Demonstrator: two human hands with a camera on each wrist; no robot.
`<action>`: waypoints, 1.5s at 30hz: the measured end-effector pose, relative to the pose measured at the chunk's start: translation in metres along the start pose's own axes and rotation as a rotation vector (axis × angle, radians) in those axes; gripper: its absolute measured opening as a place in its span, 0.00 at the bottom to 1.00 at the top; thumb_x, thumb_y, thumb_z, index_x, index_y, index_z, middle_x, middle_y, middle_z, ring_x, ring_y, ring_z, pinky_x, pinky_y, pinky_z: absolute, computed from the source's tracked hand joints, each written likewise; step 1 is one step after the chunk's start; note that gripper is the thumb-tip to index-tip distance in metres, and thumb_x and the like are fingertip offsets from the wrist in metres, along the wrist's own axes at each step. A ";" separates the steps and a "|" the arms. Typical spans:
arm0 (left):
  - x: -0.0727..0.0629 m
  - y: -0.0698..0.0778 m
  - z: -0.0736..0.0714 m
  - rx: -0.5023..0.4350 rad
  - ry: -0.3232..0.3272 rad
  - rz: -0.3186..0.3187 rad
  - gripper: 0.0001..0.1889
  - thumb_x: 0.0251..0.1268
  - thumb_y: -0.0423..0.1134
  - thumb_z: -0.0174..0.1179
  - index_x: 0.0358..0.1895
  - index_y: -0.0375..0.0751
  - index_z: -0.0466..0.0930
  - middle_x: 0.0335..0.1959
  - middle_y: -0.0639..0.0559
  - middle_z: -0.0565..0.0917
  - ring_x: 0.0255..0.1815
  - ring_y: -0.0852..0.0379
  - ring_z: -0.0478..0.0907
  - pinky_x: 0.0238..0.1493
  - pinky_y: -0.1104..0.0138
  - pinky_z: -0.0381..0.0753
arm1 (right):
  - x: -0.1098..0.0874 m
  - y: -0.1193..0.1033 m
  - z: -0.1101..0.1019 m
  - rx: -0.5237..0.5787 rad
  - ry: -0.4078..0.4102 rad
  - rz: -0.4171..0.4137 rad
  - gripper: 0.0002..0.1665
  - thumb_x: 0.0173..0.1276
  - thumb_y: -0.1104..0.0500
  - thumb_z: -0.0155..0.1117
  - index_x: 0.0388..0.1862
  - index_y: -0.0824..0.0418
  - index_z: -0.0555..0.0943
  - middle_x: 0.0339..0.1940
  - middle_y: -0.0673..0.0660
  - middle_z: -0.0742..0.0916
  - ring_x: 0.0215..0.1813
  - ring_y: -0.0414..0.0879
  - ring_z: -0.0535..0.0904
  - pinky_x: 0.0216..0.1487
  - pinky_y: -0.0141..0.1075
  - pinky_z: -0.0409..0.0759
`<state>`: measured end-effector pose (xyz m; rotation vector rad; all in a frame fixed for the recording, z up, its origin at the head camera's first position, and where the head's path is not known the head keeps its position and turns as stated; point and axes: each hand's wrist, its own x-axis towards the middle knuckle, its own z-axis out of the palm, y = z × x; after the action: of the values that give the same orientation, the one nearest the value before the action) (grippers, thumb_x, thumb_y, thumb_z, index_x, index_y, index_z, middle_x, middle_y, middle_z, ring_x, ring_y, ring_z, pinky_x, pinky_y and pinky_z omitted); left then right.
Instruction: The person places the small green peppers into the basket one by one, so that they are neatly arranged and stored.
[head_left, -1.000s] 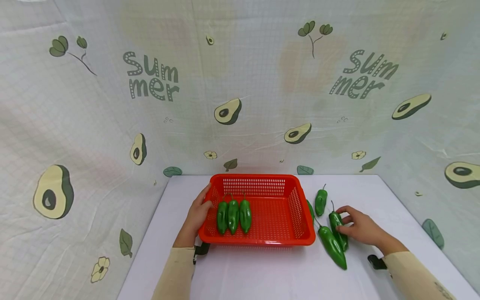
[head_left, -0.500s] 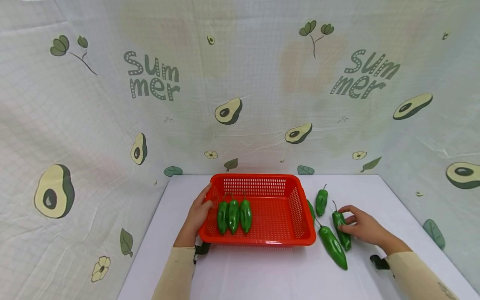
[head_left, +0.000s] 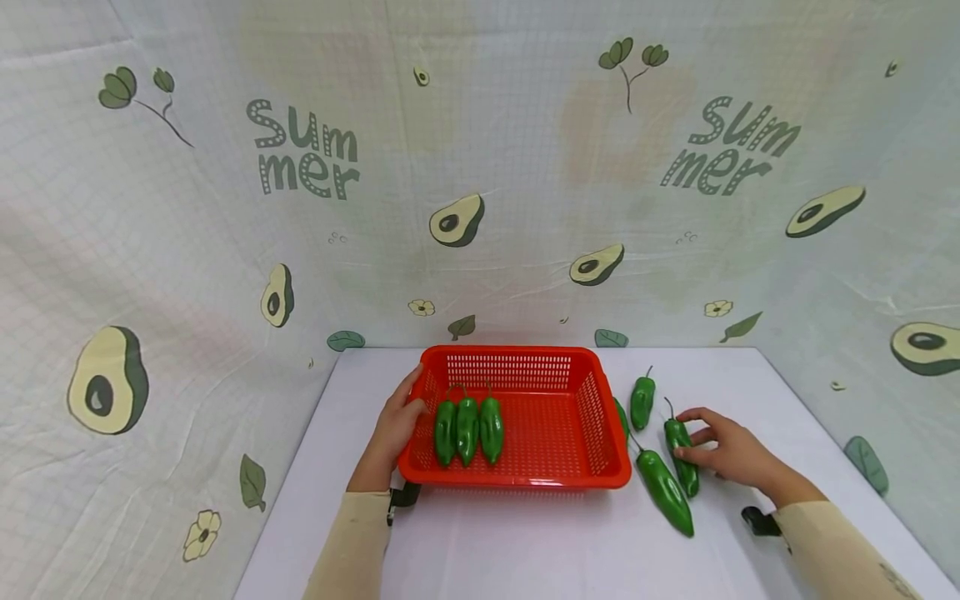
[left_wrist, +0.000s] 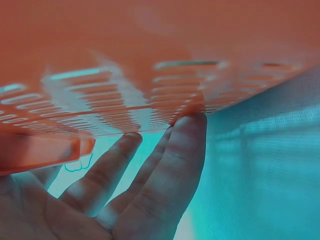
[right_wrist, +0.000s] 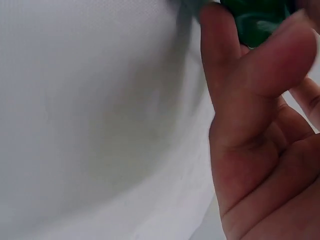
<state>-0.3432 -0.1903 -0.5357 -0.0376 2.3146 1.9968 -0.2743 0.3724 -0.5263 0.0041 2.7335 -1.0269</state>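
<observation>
A red plastic basket (head_left: 517, 482) with slotted walls stands mid-table, with three green peppers (head_left: 467, 429) side by side in its left half. My left hand (head_left: 393, 429) grips the basket's left side, thumb at the rim; in the left wrist view its fingertips (left_wrist: 187, 127) press against the slotted red plastic. Right of the basket, my right hand (head_left: 723, 450) pinches another green pepper (head_left: 686, 477) between thumb and fingers, its stem pointing away from me. The right wrist view shows only a piece of that glossy pepper (right_wrist: 257, 25) past the thumb.
Just left of the held pepper lies a long green pepper (head_left: 666, 493), slanting toward the front right. A smaller pepper (head_left: 642, 403) lies farther back. One more pepper (head_left: 622, 417) is partly hidden behind the basket's right wall. A printed cloth (head_left: 525, 167) hangs behind the white table.
My right hand has shifted slightly right with its pepper, opening a gap to the long pepper beside it. The left hand and the basket have stayed in place.
</observation>
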 end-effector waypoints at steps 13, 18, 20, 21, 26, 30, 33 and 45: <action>0.001 -0.001 0.001 0.012 0.008 -0.006 0.40 0.67 0.37 0.51 0.82 0.73 0.61 0.81 0.53 0.65 0.73 0.41 0.68 0.64 0.45 0.80 | 0.000 -0.016 -0.018 0.033 0.006 -0.005 0.44 0.65 0.45 0.78 0.72 0.60 0.68 0.52 0.66 0.87 0.35 0.50 0.89 0.29 0.46 0.84; 0.001 -0.001 0.000 0.014 0.005 -0.008 0.41 0.66 0.36 0.51 0.83 0.71 0.61 0.81 0.51 0.64 0.72 0.41 0.68 0.64 0.45 0.80 | 0.007 -0.027 -0.025 0.028 0.011 -0.015 0.45 0.66 0.45 0.78 0.71 0.61 0.67 0.55 0.69 0.86 0.35 0.50 0.89 0.31 0.46 0.85; 0.001 -0.001 0.000 0.011 0.001 -0.013 0.41 0.67 0.36 0.50 0.83 0.71 0.60 0.81 0.51 0.64 0.72 0.40 0.69 0.63 0.46 0.80 | 0.010 -0.031 -0.026 0.026 0.013 -0.016 0.45 0.65 0.44 0.78 0.71 0.61 0.67 0.56 0.69 0.85 0.35 0.50 0.90 0.31 0.46 0.85; 0.001 -0.001 0.000 0.008 0.002 -0.018 0.41 0.67 0.36 0.50 0.83 0.72 0.61 0.81 0.52 0.65 0.72 0.41 0.69 0.63 0.47 0.81 | 0.011 -0.033 -0.027 0.020 0.013 -0.026 0.45 0.66 0.44 0.78 0.71 0.61 0.66 0.56 0.70 0.85 0.35 0.50 0.90 0.31 0.46 0.85; 0.001 -0.002 -0.002 -0.014 0.006 -0.016 0.40 0.67 0.36 0.51 0.83 0.71 0.61 0.80 0.50 0.66 0.69 0.41 0.72 0.61 0.48 0.83 | 0.019 -0.046 -0.029 0.023 0.019 -0.057 0.45 0.66 0.43 0.78 0.71 0.61 0.66 0.57 0.72 0.85 0.35 0.52 0.90 0.31 0.46 0.86; 0.000 -0.005 -0.001 -0.035 -0.006 -0.031 0.40 0.68 0.36 0.51 0.83 0.71 0.60 0.80 0.49 0.66 0.70 0.39 0.72 0.61 0.47 0.82 | 0.024 -0.059 -0.030 0.027 0.018 -0.065 0.46 0.66 0.43 0.77 0.74 0.58 0.65 0.58 0.71 0.84 0.37 0.55 0.90 0.32 0.45 0.87; -0.001 -0.006 -0.001 -0.024 -0.007 -0.039 0.40 0.69 0.36 0.51 0.83 0.71 0.60 0.80 0.49 0.66 0.71 0.39 0.71 0.61 0.47 0.82 | 0.027 -0.069 -0.029 0.028 0.009 -0.089 0.46 0.67 0.43 0.77 0.76 0.56 0.66 0.58 0.70 0.85 0.38 0.56 0.90 0.32 0.44 0.88; 0.000 0.000 -0.001 -0.024 -0.009 -0.006 0.41 0.67 0.35 0.50 0.83 0.70 0.61 0.81 0.51 0.64 0.71 0.41 0.70 0.62 0.47 0.81 | 0.044 -0.112 -0.028 0.055 0.022 -0.188 0.43 0.68 0.47 0.77 0.77 0.53 0.69 0.55 0.68 0.85 0.36 0.54 0.89 0.30 0.45 0.89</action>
<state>-0.3432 -0.1912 -0.5352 -0.0366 2.2829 2.0171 -0.3322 0.3026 -0.4415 -0.2383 2.7665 -1.1566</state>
